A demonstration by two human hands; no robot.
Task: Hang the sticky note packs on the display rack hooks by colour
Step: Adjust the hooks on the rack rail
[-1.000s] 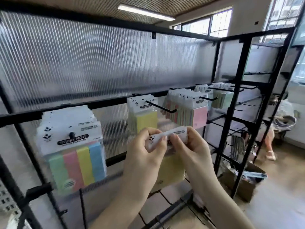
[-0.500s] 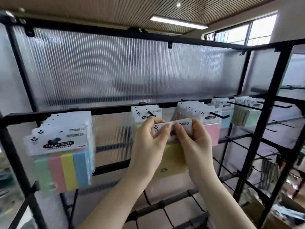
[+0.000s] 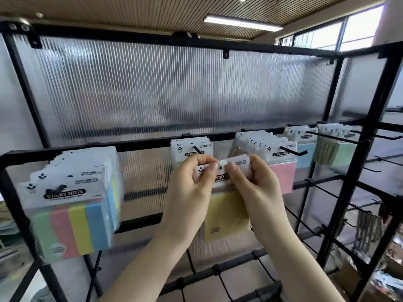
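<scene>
Two hands meet near the middle of the head view, both pinching one yellow sticky note pack (image 3: 226, 216) by its white header card. The left hand (image 3: 192, 188) grips the card's left end between thumb and curled fingers; the right hand (image 3: 255, 188) grips the right end the same way, thumbs nearly touching at the card's hang hole. The pack hangs below the hands, its yellow pad showing between the wrists toward 6 o'clock.

Just behind the hands, at 12 o'clock from them, a hook (image 3: 197, 149) on the black display rack (image 3: 357, 192) carries a hanging stack of packs (image 3: 192, 149) with white headers; their pads are hidden behind the hands. The held pack's header sits just in front of and slightly below that hook's tip; whether the hole is on the hook cannot be told.

At 9 o'clock from the hands, a thick stack of multicolour packs (image 3: 72, 214) hangs from another hook, each with green, pink, yellow and blue stripes. At 3 o'clock, a row of pink packs (image 3: 281, 177) hangs just beside the right hand, then blue packs (image 3: 304, 153) and green packs (image 3: 340, 153) further toward 2 o'clock, each on its own hook.

Ribbed translucent panel (image 3: 174, 88) backs the rack. Bare hooks project from the rack's right-hand section at 4 o'clock. A ceiling light (image 3: 242, 22) shows at 12 o'clock and a window (image 3: 340, 33) at 1 o'clock.
</scene>
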